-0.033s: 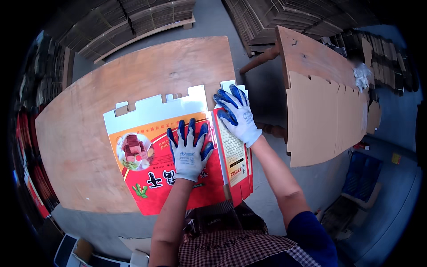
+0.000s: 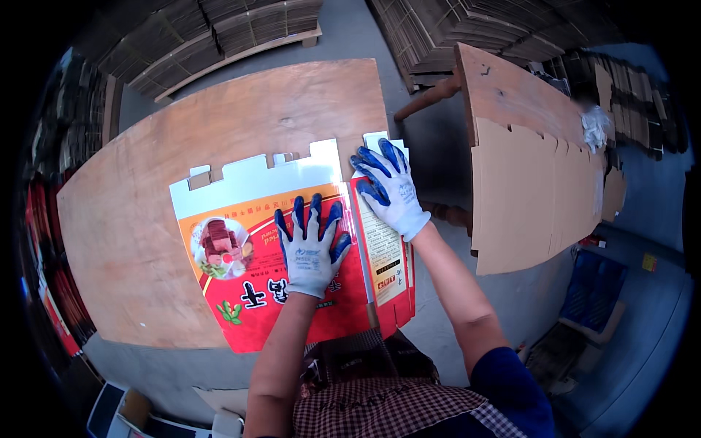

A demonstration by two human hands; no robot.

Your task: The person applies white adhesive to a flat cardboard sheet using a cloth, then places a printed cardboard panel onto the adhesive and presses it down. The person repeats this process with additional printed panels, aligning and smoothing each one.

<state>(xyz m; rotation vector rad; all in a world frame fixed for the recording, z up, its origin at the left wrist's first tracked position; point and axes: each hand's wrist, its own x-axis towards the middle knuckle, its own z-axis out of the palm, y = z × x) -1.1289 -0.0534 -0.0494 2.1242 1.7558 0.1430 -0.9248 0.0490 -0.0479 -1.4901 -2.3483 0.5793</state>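
A flattened, printed cardboard box [image 2: 208,292] in red, orange and white lies on the wooden table [image 2: 139,226] in front of me. It carries a picture of cut meat, and white notched flaps run along its far edge. My left hand [image 2: 308,252], in a white glove with blue fingertips, rests flat on the red panel, fingers spread. Gloved the same way, my right hand [image 2: 391,191] lies over the far part of the narrow side panel [image 2: 385,270], fingers stretched out. Part of that panel is hidden beneath it.
To the right stands another wooden table [image 2: 504,87] with brown cardboard sheets [image 2: 537,197] on it, and a crumpled clear plastic bag [image 2: 594,125] at its far side. Bundled cardboard stacks [image 2: 248,36] sit on pallets at the back. A blue pallet [image 2: 595,288] lies at the lower right.
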